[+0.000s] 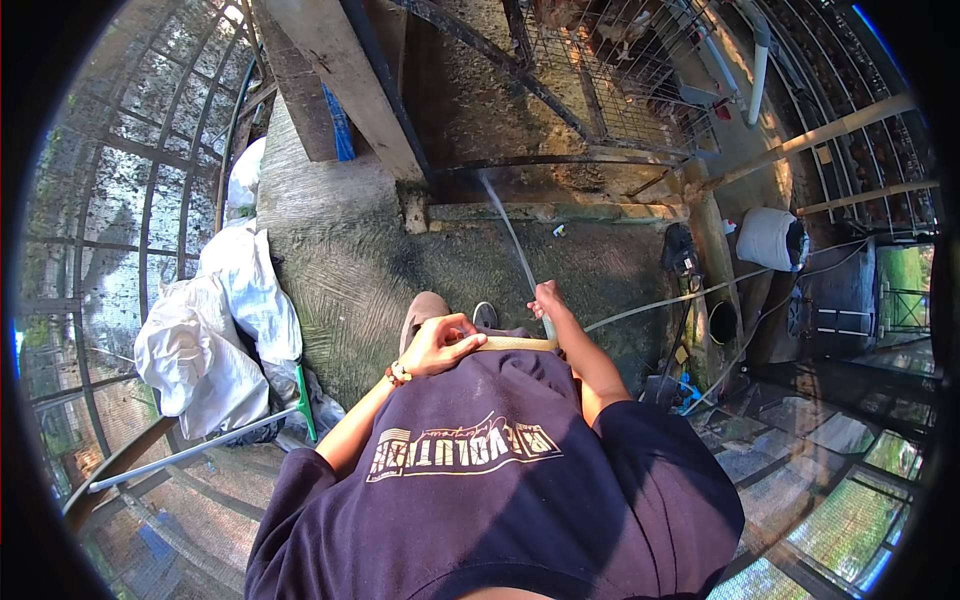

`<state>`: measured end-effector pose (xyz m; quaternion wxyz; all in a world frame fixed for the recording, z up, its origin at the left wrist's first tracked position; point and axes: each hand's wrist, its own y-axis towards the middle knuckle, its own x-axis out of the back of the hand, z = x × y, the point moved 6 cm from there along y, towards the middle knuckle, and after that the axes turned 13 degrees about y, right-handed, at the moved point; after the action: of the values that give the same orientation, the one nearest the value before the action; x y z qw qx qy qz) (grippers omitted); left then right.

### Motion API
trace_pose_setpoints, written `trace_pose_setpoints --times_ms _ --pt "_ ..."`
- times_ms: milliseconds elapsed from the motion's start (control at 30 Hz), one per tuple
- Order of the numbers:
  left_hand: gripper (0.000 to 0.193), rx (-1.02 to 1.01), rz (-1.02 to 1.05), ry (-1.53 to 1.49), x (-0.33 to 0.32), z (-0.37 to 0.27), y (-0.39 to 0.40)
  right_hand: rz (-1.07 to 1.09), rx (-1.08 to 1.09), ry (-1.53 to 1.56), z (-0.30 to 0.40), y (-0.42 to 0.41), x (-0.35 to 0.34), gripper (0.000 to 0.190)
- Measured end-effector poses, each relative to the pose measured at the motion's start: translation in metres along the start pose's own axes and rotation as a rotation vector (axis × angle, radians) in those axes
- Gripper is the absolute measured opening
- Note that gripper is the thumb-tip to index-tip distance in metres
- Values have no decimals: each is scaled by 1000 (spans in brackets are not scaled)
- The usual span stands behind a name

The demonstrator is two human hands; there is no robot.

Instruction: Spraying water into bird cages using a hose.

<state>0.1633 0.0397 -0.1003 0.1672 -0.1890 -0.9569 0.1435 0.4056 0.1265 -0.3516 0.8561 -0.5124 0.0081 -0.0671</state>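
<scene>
My right hand is closed around a pale hose in front of my body. A narrow whitish jet of water runs from that hand over the low concrete curb toward the dirty ground under a wire cage. At my waist, my left hand has its thumb and fingers on a yellowish, braided-looking section of hose. This section crosses in front of my dark shirt toward my right forearm. Its far end behind the left fingers is hidden.
Brown chickens are in the cage. White sacks and a green-headed squeegee lie at left. A concrete post rises ahead. Another hose trails right past a black pump-like device and a white bucket-like container.
</scene>
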Motion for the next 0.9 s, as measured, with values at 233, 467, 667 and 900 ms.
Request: trace_pose_setpoints --times_ms 233,467,667,900 --pt "29 3 8 6 -1 3 2 -37 -24 79 -1 6 15 27" --pt "29 10 17 2 -1 4 2 -156 13 203 -2 4 29 22" --pt "31 -21 -38 53 4 5 2 -53 -52 583 14 31 34 21" --pt "34 -19 -175 213 18 4 0 284 82 536 93 -1 2 31"
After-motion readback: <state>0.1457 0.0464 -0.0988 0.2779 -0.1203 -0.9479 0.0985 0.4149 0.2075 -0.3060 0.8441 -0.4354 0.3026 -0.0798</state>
